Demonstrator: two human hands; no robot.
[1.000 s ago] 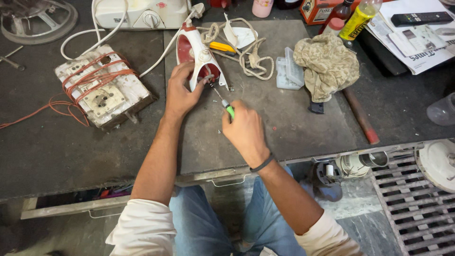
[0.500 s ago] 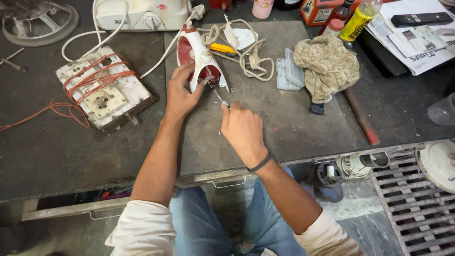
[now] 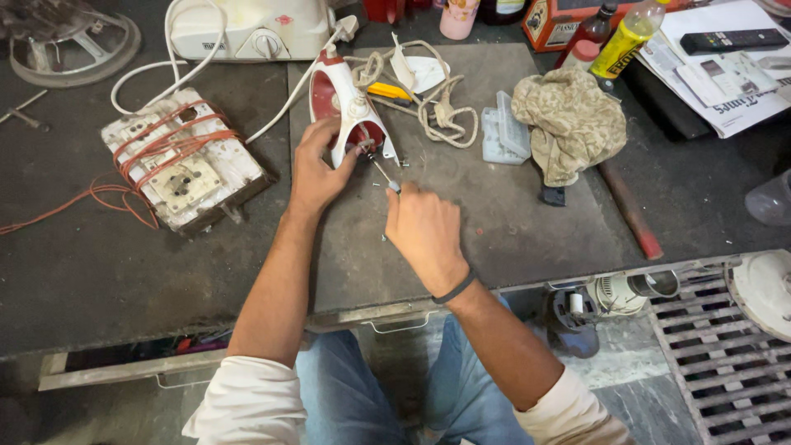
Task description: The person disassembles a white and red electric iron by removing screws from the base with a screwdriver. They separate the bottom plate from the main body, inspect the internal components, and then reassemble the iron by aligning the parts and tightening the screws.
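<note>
A red and white clothes iron (image 3: 342, 103) lies on a dark mat (image 3: 494, 214) on the workbench, its rear end toward me. My left hand (image 3: 315, 169) grips the iron's rear end and holds it steady. My right hand (image 3: 424, 231) is closed around a screwdriver (image 3: 381, 170); its thin metal shaft runs from my fist up into the back of the iron. The handle is mostly hidden inside my fist. A pale braided cord (image 3: 441, 111) trails from the iron across the mat.
A white block wound with red wire (image 3: 177, 161) lies at left. A crumpled beige cloth (image 3: 568, 119), a clear plastic box (image 3: 501, 128), a yellow bottle (image 3: 626, 37), papers with a remote (image 3: 729, 41) and a red-tipped tool (image 3: 630, 210) lie at right. A white appliance (image 3: 251, 29) stands behind.
My right hand has turned on the screwdriver; its green handle, visible a second ago, is now hidden in my fist. The left hand and the iron have stayed put.
</note>
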